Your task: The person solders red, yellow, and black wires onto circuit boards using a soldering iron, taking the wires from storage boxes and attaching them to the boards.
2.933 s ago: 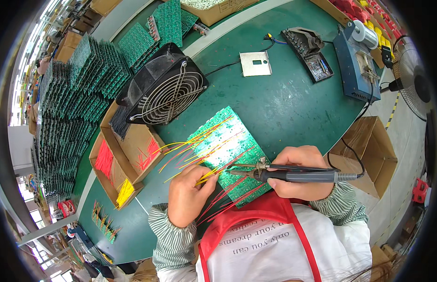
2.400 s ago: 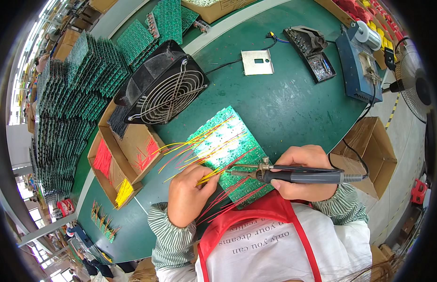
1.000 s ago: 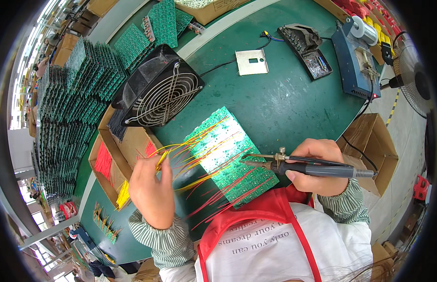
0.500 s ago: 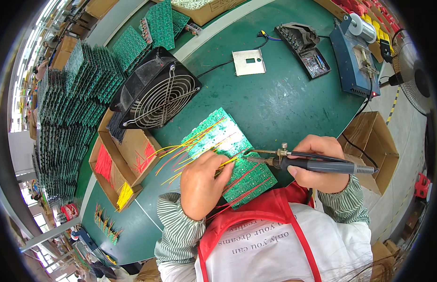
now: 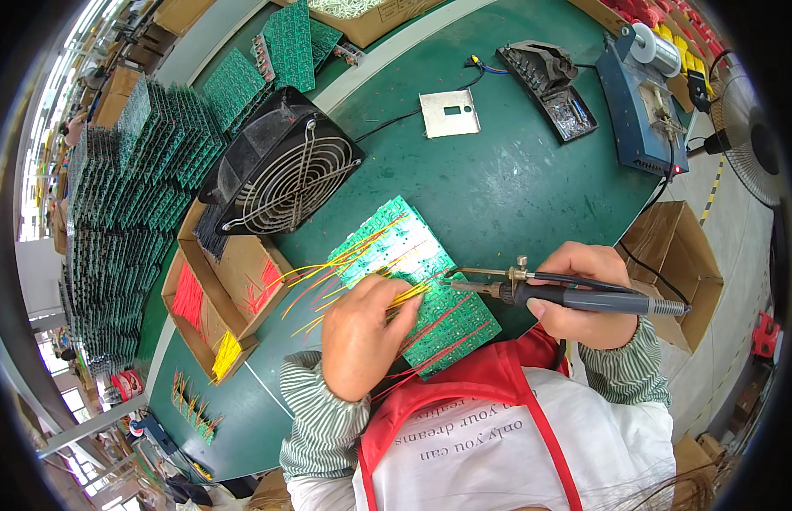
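Observation:
A green circuit board [image 5: 394, 243] with several yellow and red wires sticking out of it lies on the green table [image 5: 515, 187] in front of me. My left hand [image 5: 362, 336] rests on the board's near left part and pinches a yellow wire [image 5: 408, 295] against it. My right hand [image 5: 587, 294] grips a soldering iron [image 5: 575, 297] by its dark handle. The iron's metal tip points left and sits over the board right by the yellow wire's end.
A black cooling fan [image 5: 281, 175] stands left of the board. Cardboard boxes [image 5: 230, 277] hold red and yellow wires. Stacks of green boards [image 5: 132, 187] fill the left. A soldering station [image 5: 647, 106], an iron stand [image 5: 549, 81] and a metal plate [image 5: 449, 112] sit at the back. An open carton [image 5: 673, 268] stands to my right.
My left hand reached out to the wire boxes at the left, then came back to the board with a yellow wire. The soldering iron stayed over the board's near edge.

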Tool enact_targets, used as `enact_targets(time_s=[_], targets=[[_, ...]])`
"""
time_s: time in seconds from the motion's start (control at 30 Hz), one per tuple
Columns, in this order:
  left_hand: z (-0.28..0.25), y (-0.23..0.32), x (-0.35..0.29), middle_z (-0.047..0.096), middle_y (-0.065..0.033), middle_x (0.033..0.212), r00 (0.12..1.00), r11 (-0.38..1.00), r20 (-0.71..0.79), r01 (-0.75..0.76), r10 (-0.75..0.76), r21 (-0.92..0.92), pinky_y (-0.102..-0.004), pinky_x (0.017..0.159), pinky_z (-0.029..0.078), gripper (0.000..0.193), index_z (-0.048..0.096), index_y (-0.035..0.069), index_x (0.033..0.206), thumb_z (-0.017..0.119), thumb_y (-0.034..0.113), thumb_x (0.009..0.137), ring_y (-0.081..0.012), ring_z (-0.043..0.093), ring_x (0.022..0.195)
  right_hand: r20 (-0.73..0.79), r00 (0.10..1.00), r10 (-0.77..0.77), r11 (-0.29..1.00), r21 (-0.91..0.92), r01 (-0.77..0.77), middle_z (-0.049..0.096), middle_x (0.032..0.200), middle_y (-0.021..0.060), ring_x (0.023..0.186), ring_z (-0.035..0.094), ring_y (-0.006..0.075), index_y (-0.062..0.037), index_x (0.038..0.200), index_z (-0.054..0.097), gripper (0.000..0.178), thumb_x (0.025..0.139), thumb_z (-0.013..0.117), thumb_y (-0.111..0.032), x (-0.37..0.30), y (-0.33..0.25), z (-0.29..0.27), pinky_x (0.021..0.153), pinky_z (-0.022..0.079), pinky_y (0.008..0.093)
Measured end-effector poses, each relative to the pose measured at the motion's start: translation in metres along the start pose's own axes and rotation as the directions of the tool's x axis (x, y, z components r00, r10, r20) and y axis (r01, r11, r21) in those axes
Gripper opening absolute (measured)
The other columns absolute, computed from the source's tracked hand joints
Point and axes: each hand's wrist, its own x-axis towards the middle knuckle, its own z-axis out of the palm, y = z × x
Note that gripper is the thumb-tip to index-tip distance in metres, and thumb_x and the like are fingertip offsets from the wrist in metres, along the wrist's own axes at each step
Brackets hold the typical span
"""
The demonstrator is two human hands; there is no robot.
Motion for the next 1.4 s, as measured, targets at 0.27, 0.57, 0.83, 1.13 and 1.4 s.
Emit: enact_targets(time_s=[0.27, 0.57, 0.83, 1.13, 1.4], targets=[[-0.037, -0.008, -0.005, 0.066, -0.0130, 0.082, 0.935, 0.962, -0.339, 0.182, -0.105, 0.205, -0.0361, 0.065, 0.050, 0.010, 0.066, 0.003, 0.086, 0.068, 0.010, 0.079, -0.0281, 0.063, 0.070, -0.017, 0.999, 0.042, 0.999, -0.013, -0.042, 0.060, 0.058, 0.0036, 0.050, 0.057, 0.0097, -0.0009, 0.075, 0.059, 0.017, 0.068, 0.072, -0.010, -0.005, 0.001, -0.006, 0.049, 0.044, 0.0237], [0.016, 0.009, 0.014, 0.061, -0.0104, 0.074, 0.997, 0.997, -0.018, -0.071, 0.071, 0.037, -0.0341, 0.055, 0.045, 0.010, 0.064, 0.003, 0.082, 0.069, 0.011, 0.078, -0.0259, 0.058, 0.061, -0.053, 0.997, 0.060, 0.998, -0.003, -0.060, 0.061, 0.061, 0.0047, 0.052, 0.057, 0.0092, 0.0000, 0.076, 0.060, 0.018, 0.069, 0.072, -0.012, -0.010, 0.004, -0.013, 0.050, 0.044, 0.0231], [0.020, 0.008, 0.018, 0.058, -0.0096, 0.071, 0.997, 0.996, 0.006, -0.082, 0.082, 0.021, -0.0309, 0.051, 0.042, 0.010, 0.064, 0.001, 0.081, 0.070, 0.008, 0.077, -0.0216, 0.054, 0.055, -0.042, 0.996, 0.082, 0.997, 0.015, -0.081, 0.061, 0.060, 0.0042, 0.052, 0.056, 0.0085, -0.0003, 0.075, 0.060, 0.018, 0.068, 0.072, -0.012, -0.006, 0.006, -0.013, 0.049, 0.044, 0.0234], [0.023, 0.008, 0.020, 0.058, -0.0100, 0.071, 0.996, 0.996, 0.007, -0.084, 0.084, 0.021, -0.0316, 0.052, 0.042, 0.010, 0.064, 0.001, 0.081, 0.070, 0.008, 0.077, -0.0222, 0.054, 0.055, -0.048, 0.995, 0.089, 0.996, 0.026, -0.087, 0.061, 0.060, 0.0039, 0.052, 0.056, 0.0083, -0.0004, 0.075, 0.060, 0.018, 0.068, 0.072, -0.011, -0.006, 0.008, -0.012, 0.049, 0.044, 0.0234], [0.009, 0.009, 0.013, 0.061, -0.0108, 0.075, 0.997, 0.997, -0.020, -0.080, 0.080, 0.019, -0.0304, 0.055, 0.045, 0.009, 0.065, 0.000, 0.081, 0.070, 0.006, 0.077, -0.0222, 0.058, 0.060, -0.077, 0.995, 0.067, 0.998, 0.006, -0.067, 0.061, 0.060, 0.0042, 0.052, 0.057, 0.0089, -0.0007, 0.075, 0.060, 0.018, 0.067, 0.072, -0.011, -0.011, 0.001, -0.017, 0.049, 0.044, 0.0233]])
